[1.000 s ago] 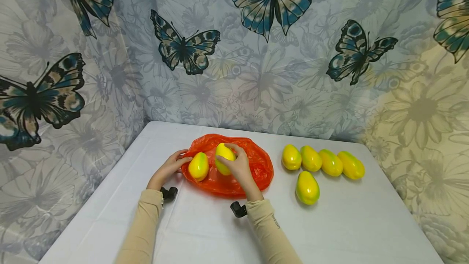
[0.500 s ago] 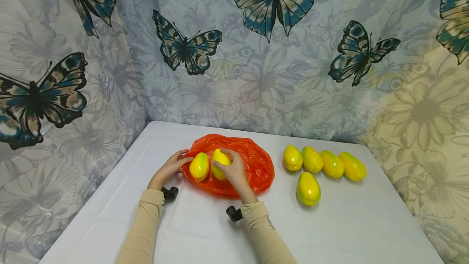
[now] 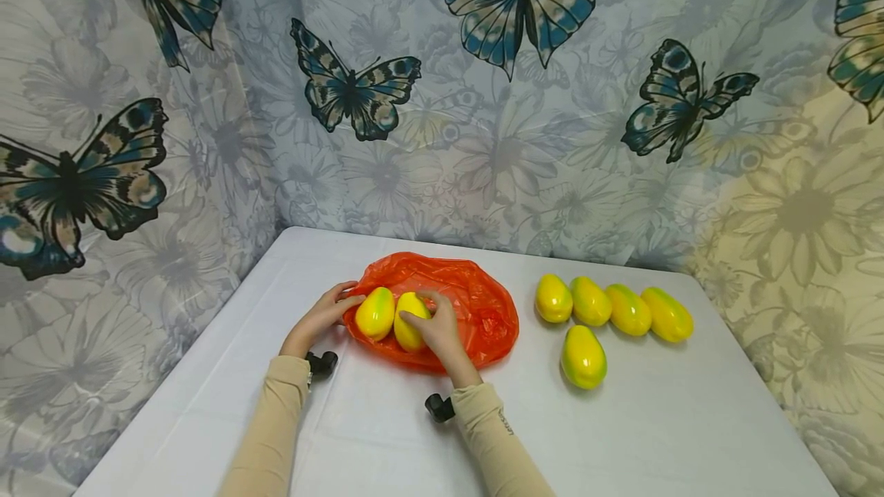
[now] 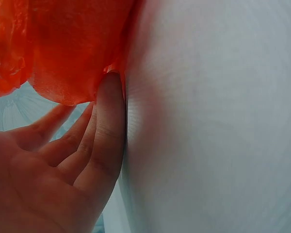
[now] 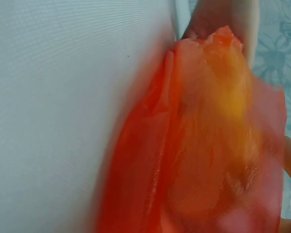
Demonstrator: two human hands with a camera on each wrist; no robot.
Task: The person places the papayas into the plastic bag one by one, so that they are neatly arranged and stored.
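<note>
Your right hand (image 3: 437, 328) is curling round a yellow-green mango (image 3: 409, 320), fingers over its top and thumb on its near side, and it is lowering the fruit: a second ago you were holding it higher above the orange plastic bag (image 3: 476, 305), and now it is sitting low on the bag, touching the other mango (image 3: 375, 313) that is already lying there. That suggests the fruit is nearly placed, though your fingers are still wrapping it. Your left hand (image 3: 323, 316) is keeping its place at the bag's left edge; the left wrist view is showing its fingers (image 4: 106, 126) fairly straight and relaxed, with one fingertip tucked under the orange film against the white surface (image 3: 656, 420), so it is steadying the bag rather than gripping it. The right wrist view is blurred, showing only orange plastic with a yellow glow through it. Further out on your right, five more mangoes are waiting on the surface, well apart from the bag: a row of four (image 3: 611, 307) and a single one (image 3: 583, 357) just in front of them.
</note>
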